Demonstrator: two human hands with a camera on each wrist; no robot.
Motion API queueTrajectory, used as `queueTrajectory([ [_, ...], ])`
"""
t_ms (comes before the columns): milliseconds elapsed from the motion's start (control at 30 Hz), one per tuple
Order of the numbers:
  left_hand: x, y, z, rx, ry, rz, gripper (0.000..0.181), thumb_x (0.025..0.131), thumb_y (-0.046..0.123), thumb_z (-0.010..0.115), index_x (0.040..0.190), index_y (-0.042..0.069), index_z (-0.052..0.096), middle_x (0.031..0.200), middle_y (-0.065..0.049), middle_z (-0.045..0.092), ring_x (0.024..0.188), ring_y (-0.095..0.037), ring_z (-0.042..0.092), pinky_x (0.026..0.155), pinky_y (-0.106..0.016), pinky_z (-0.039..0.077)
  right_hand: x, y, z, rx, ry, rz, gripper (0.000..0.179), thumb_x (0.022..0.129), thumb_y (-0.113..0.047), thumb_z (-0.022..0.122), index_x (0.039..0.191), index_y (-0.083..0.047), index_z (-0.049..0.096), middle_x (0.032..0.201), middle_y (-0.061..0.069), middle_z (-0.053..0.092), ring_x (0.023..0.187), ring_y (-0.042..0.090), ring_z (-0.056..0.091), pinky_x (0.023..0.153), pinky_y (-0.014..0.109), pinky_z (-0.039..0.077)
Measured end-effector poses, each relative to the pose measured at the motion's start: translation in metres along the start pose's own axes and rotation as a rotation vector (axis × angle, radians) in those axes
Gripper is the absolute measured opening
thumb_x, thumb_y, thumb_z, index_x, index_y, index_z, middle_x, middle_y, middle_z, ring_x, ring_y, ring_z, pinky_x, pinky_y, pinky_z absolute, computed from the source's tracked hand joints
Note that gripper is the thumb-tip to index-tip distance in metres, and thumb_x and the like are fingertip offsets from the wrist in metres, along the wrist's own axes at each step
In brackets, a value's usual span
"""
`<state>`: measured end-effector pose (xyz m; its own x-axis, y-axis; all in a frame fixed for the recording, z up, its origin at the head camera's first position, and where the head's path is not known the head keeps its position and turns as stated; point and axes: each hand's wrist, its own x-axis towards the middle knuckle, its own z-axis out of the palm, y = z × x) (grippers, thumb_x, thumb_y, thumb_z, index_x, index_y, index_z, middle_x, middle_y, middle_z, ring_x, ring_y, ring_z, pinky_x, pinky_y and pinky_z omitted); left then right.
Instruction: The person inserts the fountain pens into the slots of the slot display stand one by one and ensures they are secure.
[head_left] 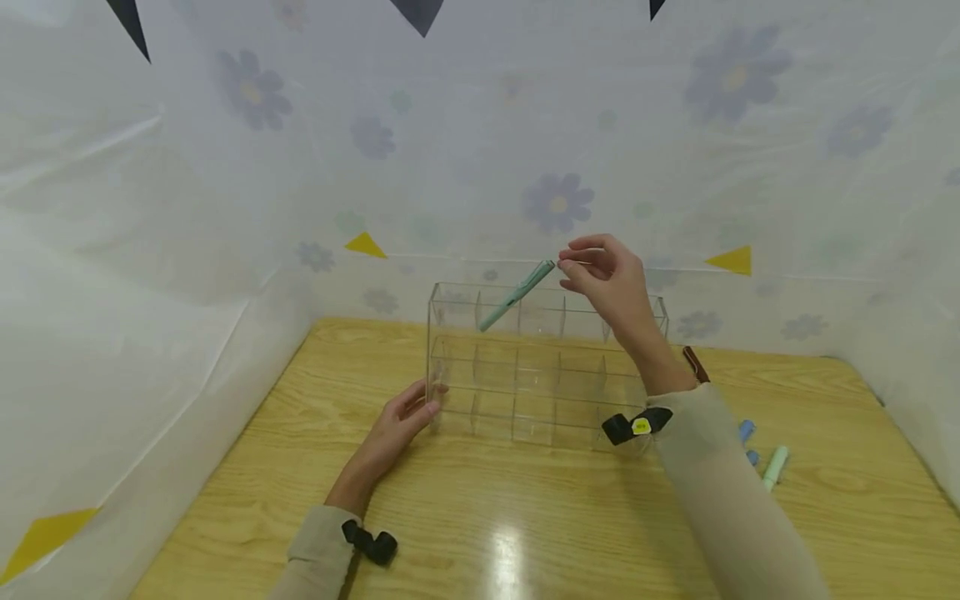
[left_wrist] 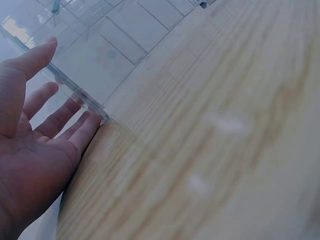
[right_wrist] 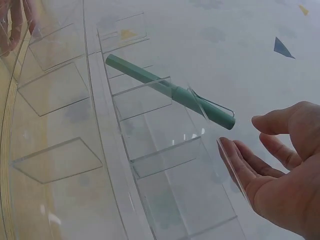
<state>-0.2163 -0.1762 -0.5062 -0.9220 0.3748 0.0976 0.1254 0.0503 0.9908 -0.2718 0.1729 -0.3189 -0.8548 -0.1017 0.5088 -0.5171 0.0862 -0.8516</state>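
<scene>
A clear acrylic organizer (head_left: 536, 400) with rows of compartments stands upright on the table. Slanting across its top row is a green pen with a clip (head_left: 517, 296), seen also as the green pen (right_wrist: 165, 90) in the right wrist view. Just past the pen's clip end is my right hand (head_left: 611, 279); a small gap separates its fingers from the pen, and it holds nothing. My left hand (head_left: 401, 425) is at the organizer's lower left corner. In the left wrist view, that left hand (left_wrist: 47, 145) touches the side edge with extended fingers, thumb raised apart.
To the right of the organizer lie a dark brown pen (head_left: 696, 364), a blue pen or cap (head_left: 746, 430) and a light green pen (head_left: 776, 468), partly behind the right sleeve. A flower-patterned white sheet (head_left: 480, 167) rises behind the wooden table (head_left: 450, 525).
</scene>
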Motion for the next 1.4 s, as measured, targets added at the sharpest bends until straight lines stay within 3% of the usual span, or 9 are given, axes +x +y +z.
queueTrajectory([
  [233, 0.001, 0.000, -0.003, 0.003, 0.009, 0.006, 0.050, 0.109, 0.026, 0.056, 0.156, 0.016, 0.045, 0.151, -0.007, 0.053, 0.143, -0.025, 0.044, 0.108, -0.042, 0.044, -0.017, -0.017, -0.019, -0.047, 0.023, -0.018, 0.025, 0.102, -0.007, 0.065, 0.126, -0.004, 0.063, 0.120, 0.025, 0.066, 0.103, 0.015, 0.070, 0.086, 0.026, 0.057],
  [533, -0.001, -0.001, -0.005, -0.010, 0.011, 0.000, 0.052, 0.109, 0.024, 0.056, 0.157, 0.011, 0.042, 0.152, -0.013, 0.051, 0.143, -0.026, 0.045, 0.105, -0.034, 0.046, -0.051, -0.026, -0.046, -0.165, 0.071, -0.027, 0.027, 0.103, -0.010, 0.064, 0.129, -0.003, 0.063, 0.118, 0.015, 0.070, 0.103, 0.016, 0.070, 0.083, 0.024, 0.057],
  [833, -0.002, -0.001, -0.005, 0.006, 0.012, -0.007, 0.053, 0.108, 0.027, 0.056, 0.158, 0.015, 0.041, 0.151, -0.007, 0.053, 0.144, -0.023, 0.044, 0.107, -0.039, 0.044, -0.086, -0.019, -0.073, -0.086, 0.112, -0.012, 0.031, 0.101, -0.004, 0.065, 0.131, 0.002, 0.062, 0.114, 0.015, 0.071, 0.101, 0.017, 0.070, 0.082, 0.023, 0.057],
  [1033, -0.003, 0.000, -0.006, -0.013, 0.020, -0.028, 0.054, 0.108, 0.028, 0.058, 0.158, 0.020, 0.042, 0.152, -0.006, 0.053, 0.145, -0.022, 0.042, 0.107, -0.034, 0.044, -0.105, -0.010, -0.089, -0.051, 0.157, 0.015, 0.031, 0.100, 0.001, 0.064, 0.130, 0.005, 0.061, 0.111, 0.010, 0.072, 0.099, 0.016, 0.069, 0.080, 0.022, 0.057],
  [1400, -0.006, 0.001, -0.008, -0.012, 0.021, -0.028, 0.056, 0.108, 0.027, 0.058, 0.159, 0.016, 0.040, 0.153, -0.009, 0.051, 0.145, -0.026, 0.041, 0.107, -0.036, 0.044, -0.123, 0.012, -0.116, 0.018, 0.261, 0.084, 0.031, 0.098, 0.001, 0.067, 0.129, 0.004, 0.062, 0.108, 0.006, 0.072, 0.096, 0.012, 0.070, 0.078, 0.019, 0.056],
])
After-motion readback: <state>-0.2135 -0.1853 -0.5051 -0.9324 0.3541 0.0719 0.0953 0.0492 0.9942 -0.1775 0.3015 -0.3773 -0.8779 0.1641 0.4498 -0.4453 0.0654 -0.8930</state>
